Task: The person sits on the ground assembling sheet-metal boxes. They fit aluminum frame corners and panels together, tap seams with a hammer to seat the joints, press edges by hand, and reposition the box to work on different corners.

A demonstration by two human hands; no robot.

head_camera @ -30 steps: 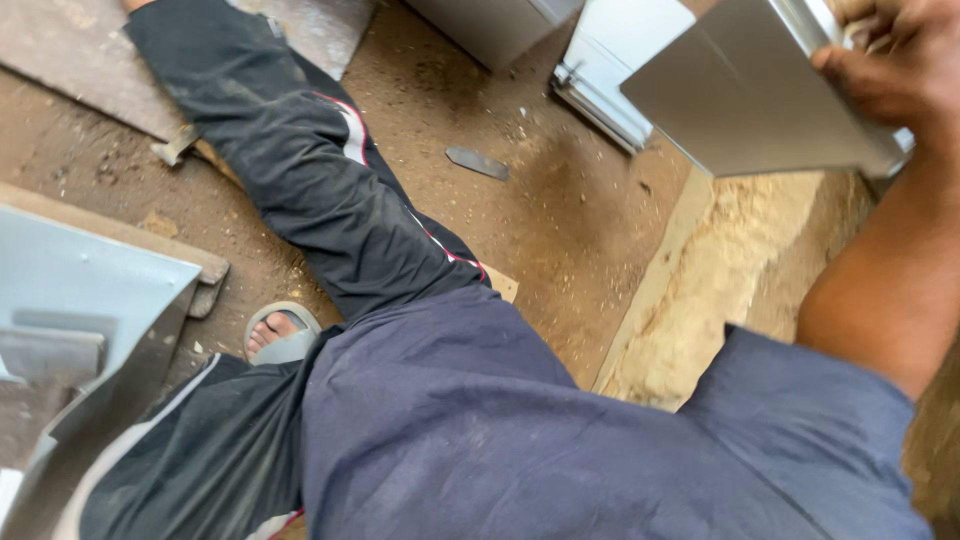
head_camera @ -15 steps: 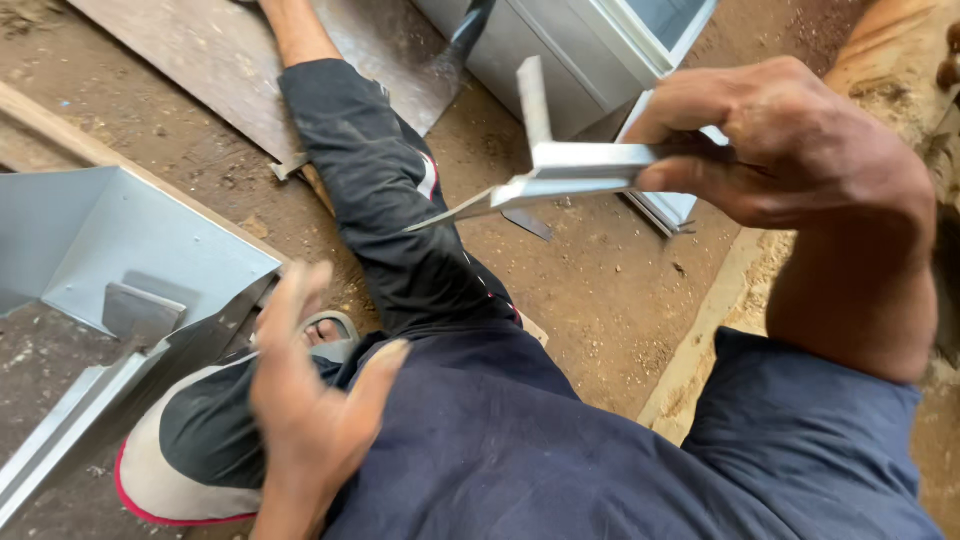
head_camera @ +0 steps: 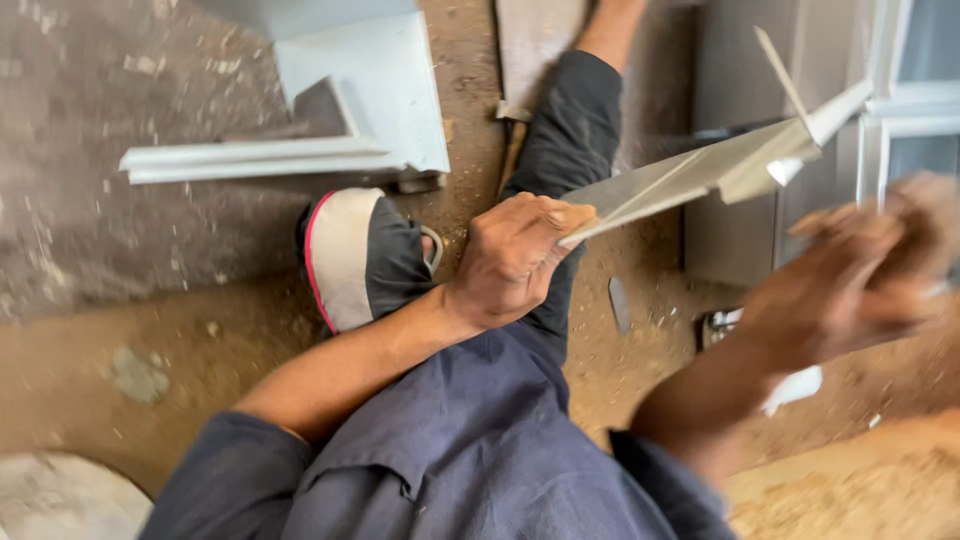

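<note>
I sit on a dusty floor in dark trousers with one leg stretched out. My left hand (head_camera: 515,260) is closed around the near end of a long grey aluminium profile (head_camera: 720,170). The profile points up and to the right, in the air above my leg. My right hand (head_camera: 855,280) is off to the right of the profile and below its far end. It is badly blurred, so I cannot tell whether its fingers hold anything.
A bigger grey aluminium section (head_camera: 350,100) lies on the floor at upper left. A grey window frame (head_camera: 900,110) stands at right. A cap-like grey and white thing (head_camera: 355,255) lies by my knee, and a small metal scrap (head_camera: 618,303) lies in the sawdust.
The profile was in my right hand and is now gripped by my left hand. My right hand has pulled away to the right. The view has swung over my legs.
</note>
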